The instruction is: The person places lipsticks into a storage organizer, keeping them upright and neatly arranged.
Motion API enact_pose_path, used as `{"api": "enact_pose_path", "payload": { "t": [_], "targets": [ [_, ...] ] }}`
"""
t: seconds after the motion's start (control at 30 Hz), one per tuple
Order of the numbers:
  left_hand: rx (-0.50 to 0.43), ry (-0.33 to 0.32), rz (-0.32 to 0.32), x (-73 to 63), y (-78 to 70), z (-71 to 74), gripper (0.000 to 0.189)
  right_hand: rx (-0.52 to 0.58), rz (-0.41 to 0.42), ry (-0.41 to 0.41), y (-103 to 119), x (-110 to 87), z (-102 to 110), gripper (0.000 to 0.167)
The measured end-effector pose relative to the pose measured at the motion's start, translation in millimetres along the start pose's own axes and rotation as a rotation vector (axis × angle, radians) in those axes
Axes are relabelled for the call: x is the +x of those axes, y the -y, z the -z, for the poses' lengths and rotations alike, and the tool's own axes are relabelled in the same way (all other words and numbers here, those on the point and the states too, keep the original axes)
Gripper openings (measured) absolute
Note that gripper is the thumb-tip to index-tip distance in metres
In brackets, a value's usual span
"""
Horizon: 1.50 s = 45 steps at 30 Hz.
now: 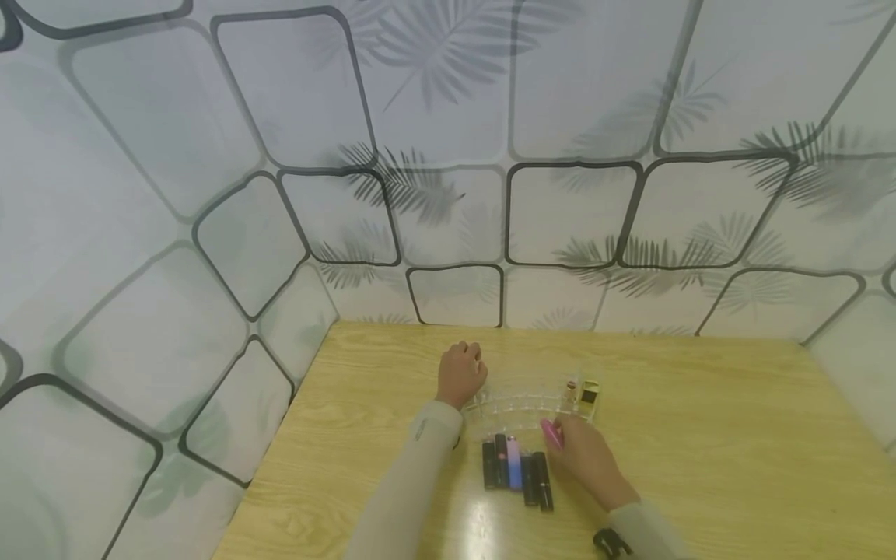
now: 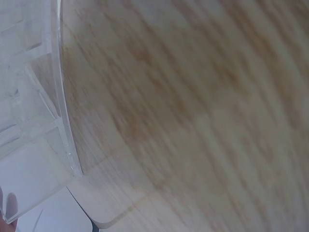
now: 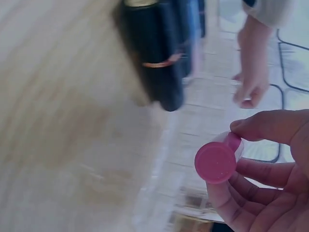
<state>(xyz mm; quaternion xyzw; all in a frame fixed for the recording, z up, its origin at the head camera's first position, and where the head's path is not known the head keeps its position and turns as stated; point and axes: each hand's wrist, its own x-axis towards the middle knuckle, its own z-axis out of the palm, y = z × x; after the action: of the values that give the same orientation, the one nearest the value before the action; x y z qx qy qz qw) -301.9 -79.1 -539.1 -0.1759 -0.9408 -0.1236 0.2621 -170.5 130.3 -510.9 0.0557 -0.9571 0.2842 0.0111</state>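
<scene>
My right hand (image 1: 589, 459) pinches a pink lipstick (image 1: 551, 434) between thumb and fingers over the front right part of a clear lipstick organizer (image 1: 518, 403). In the right wrist view, the round pink end of the lipstick (image 3: 216, 163) faces the camera. At the organizer's back left corner, my left hand (image 1: 462, 375) has its fingers curled and holds the edge. A fingertip (image 2: 10, 203) shows through the clear plastic in the left wrist view. Several lipstick tubes (image 1: 516, 465), mostly black and one purple-blue, lie side by side in front of the organizer.
At the organizer's right end stand a small reddish-topped tube (image 1: 570, 390) and a gold-and-black item (image 1: 590, 391). The wooden table (image 1: 735, 435) meets patterned walls (image 1: 448, 218) at the back and sides. A dark band (image 1: 612, 542) sits at my right wrist.
</scene>
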Motion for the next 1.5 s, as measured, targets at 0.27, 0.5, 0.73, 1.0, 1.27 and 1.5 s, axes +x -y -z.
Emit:
{"api": "enact_pose_path", "payload": {
  "t": [0.27, 0.5, 0.73, 1.0, 1.27, 1.5],
  "targets": [
    [0.007, 0.01, 0.007, -0.2, -0.4, 0.2, 0.008, 0.124, 0.058, -0.026, 13.0, 5.5, 23.7, 0.017],
    [-0.003, 0.018, 0.011, -0.1, -0.8, 1.2, 0.007, 0.325, 0.089, -0.033, 23.6, 11.9, 51.6, 0.022],
    [0.011, 0.016, 0.008, -0.4, -0.2, -0.6, 0.007, 0.437, 0.143, -0.064, 24.0, 21.3, 70.6, 0.024],
    [0.0, 0.033, 0.016, -0.2, -0.3, -0.7, 0.007, 0.568, 0.226, -0.004, 15.4, 38.5, 79.9, 0.028],
    [-0.022, 0.068, 0.04, 1.1, -0.9, 2.3, 0.008, 0.578, 0.32, 0.077, -4.2, 64.3, 78.4, 0.026],
    [-0.024, 0.023, 0.031, -0.3, -0.1, -0.5, 0.007, 0.622, 0.423, 0.151, -18.7, 85.9, 79.2, 0.018]
  ]
}}
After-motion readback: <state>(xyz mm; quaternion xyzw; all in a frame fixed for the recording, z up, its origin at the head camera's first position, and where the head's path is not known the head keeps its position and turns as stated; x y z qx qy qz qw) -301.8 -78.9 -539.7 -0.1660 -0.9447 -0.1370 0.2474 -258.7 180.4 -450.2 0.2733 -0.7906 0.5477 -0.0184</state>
